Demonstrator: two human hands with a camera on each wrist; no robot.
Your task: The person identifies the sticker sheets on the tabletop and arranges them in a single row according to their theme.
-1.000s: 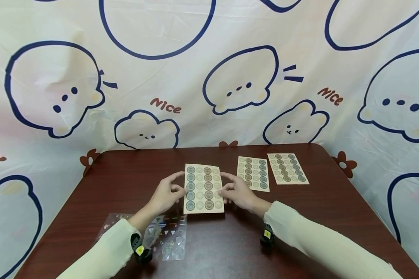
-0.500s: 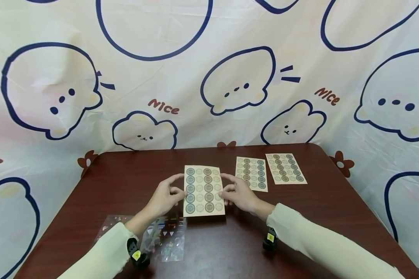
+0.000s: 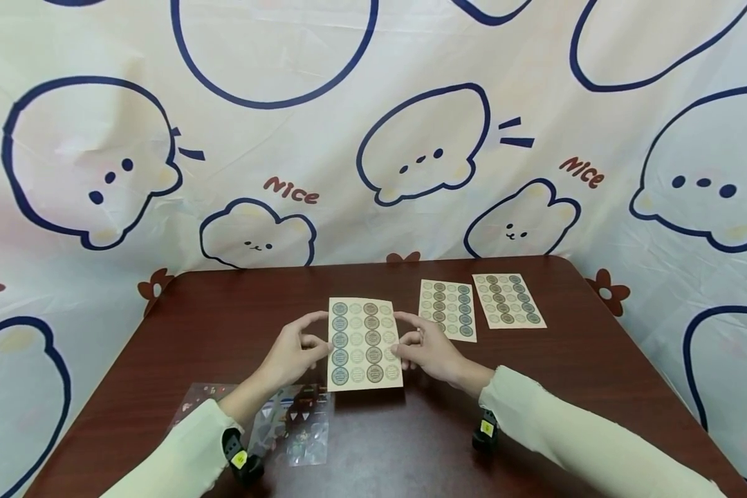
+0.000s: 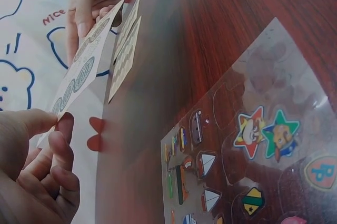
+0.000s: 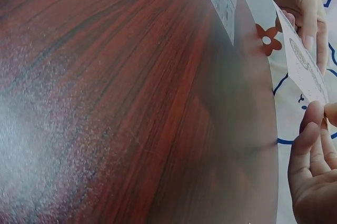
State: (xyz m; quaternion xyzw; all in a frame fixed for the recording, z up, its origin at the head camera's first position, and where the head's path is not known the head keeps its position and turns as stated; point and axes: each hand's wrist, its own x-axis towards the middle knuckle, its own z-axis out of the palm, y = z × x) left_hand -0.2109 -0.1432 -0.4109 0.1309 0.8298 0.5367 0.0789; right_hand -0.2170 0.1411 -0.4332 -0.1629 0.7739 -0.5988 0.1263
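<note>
Between my two hands a cream sticker sheet [image 3: 364, 346] is held up over the table, its rows of round grey, cream and brown stickers facing me. My left hand [image 3: 295, 349] pinches its left edge between thumb and fingers. On the opposite edge my right hand [image 3: 432, 349] pinches it the same way. Seen from the left wrist, the sheet [image 4: 84, 71] stands tilted, with the thumb and index finger at its near edge. The right wrist view shows the sheet [image 5: 300, 58] nearly edge-on, pinched at its lower corner.
Two similar sticker sheets lie on the dark wooden table [image 3: 411, 443] at the back right, one [image 3: 451, 308] beside the other [image 3: 509, 301]. Clear plastic sheets with colourful stickers [image 3: 308, 436] lie under and beside my left forearm. A cartoon-printed cloth [image 3: 336, 159] hangs behind.
The held sheet has come slightly lower and nearer in the head view, with both hands still on its edges. The other sheets stay in place on the table.
</note>
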